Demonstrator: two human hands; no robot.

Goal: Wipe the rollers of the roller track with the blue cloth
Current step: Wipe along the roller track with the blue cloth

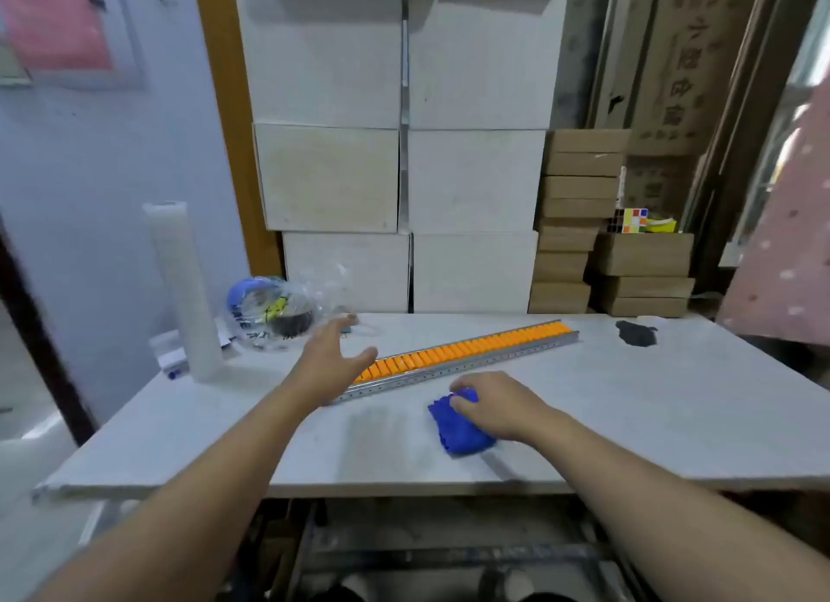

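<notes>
A long metal roller track (467, 361) with orange rollers lies slanted across the white table (673, 422), its right end farther away. My left hand (330, 359) hovers open over the track's near left end, fingers spread, holding nothing. The blue cloth (456, 431) is bunched on the table in front of the track. My right hand (498, 404) rests on top of the cloth with fingers curled over it, a short way from the track.
A white roll (184, 287) stands upright at the table's left. A clear plastic bag with tape rolls (274, 312) lies behind my left hand. A dark patch (635, 332) marks the far right. Stacked white boxes (404, 175) and brown cartons (579, 224) line the back.
</notes>
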